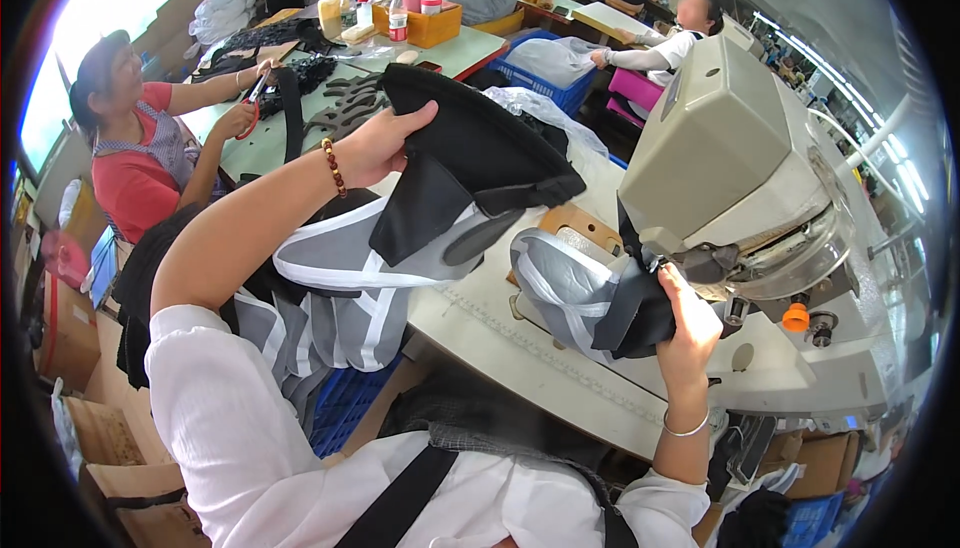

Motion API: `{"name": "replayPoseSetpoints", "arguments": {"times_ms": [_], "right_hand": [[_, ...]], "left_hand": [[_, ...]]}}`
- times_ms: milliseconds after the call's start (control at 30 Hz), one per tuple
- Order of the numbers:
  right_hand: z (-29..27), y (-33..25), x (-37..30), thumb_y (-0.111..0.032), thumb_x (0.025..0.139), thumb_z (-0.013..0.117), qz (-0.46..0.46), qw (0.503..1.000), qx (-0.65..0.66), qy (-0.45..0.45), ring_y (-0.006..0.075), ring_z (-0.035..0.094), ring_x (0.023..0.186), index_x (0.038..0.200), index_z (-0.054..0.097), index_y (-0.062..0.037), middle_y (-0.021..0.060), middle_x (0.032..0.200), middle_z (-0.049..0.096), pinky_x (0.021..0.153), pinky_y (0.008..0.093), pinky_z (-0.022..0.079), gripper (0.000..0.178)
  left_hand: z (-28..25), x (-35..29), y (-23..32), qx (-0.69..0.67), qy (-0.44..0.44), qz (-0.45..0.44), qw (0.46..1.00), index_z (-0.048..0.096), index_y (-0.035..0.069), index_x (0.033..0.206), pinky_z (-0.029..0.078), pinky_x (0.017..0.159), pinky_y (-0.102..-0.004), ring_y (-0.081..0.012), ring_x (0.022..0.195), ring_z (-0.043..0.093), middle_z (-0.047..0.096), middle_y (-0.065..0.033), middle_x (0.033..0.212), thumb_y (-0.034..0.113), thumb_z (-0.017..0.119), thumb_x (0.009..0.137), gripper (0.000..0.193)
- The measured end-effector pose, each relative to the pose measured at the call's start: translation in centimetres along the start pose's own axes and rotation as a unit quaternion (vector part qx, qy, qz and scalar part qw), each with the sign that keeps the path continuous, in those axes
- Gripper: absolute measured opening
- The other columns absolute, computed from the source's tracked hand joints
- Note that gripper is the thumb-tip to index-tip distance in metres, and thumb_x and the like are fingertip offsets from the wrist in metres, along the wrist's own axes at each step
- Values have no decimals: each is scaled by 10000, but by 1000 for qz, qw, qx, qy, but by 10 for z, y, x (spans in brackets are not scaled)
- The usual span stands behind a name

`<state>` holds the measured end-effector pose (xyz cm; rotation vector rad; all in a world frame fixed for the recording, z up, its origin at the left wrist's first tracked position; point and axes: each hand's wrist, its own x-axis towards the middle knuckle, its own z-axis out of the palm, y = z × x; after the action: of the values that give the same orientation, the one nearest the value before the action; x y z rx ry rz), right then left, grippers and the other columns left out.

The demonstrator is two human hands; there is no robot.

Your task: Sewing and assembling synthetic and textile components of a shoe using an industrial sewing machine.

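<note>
My left hand (388, 140) is raised and pinches a black and grey fabric piece (470, 133) with a thick curved edge, thumb on top. Grey panels edged with white tape hang below it. At the sewing machine (700, 148), my right hand (690, 318) grips the black part of a similar grey workpiece (565, 288), close under the machine head. White tape crosses its rounded grey side. Whether the two pieces are joined cannot be seen. More grey pieces with white tape (365, 323) hang in a pile below my left forearm.
The white machine table (500, 348) runs in front of me. At the left a co-worker holds red-handled scissors (256, 98) beside a green table (480, 48). A blue crate (350, 403) stands below the pile; another blue basket (560, 78) is farther back. An orange knob (796, 316) sits on the machine.
</note>
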<state>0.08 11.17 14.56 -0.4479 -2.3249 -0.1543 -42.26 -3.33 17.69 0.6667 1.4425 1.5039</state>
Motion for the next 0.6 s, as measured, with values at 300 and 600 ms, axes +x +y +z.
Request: {"name": "replayPoseSetpoints", "arguments": {"times_ms": [300, 600], "right_hand": [[5, -1, 1, 79, 607, 672, -12, 999, 3, 35, 273, 594, 678, 1207, 680, -26, 110, 777, 640, 693, 346, 482, 609], [5, -1, 1, 60, 710, 639, 8, 1000, -9, 9, 309, 702, 809, 1163, 676, 27, 195, 974, 721, 772, 335, 535, 456]], "left_hand": [[-31, 5, 4, -51, 170, 165, 970, 639, 57, 1128, 568, 784, -285, -124, 930, 687, 702, -31, 1050, 308, 721, 915, 339], [-33, 9, 9, -3, 197, 190, 962, 696, 16, 929, 536, 648, -249, -96, 751, 679, 724, -38, 887, 405, 575, 993, 412]]}}
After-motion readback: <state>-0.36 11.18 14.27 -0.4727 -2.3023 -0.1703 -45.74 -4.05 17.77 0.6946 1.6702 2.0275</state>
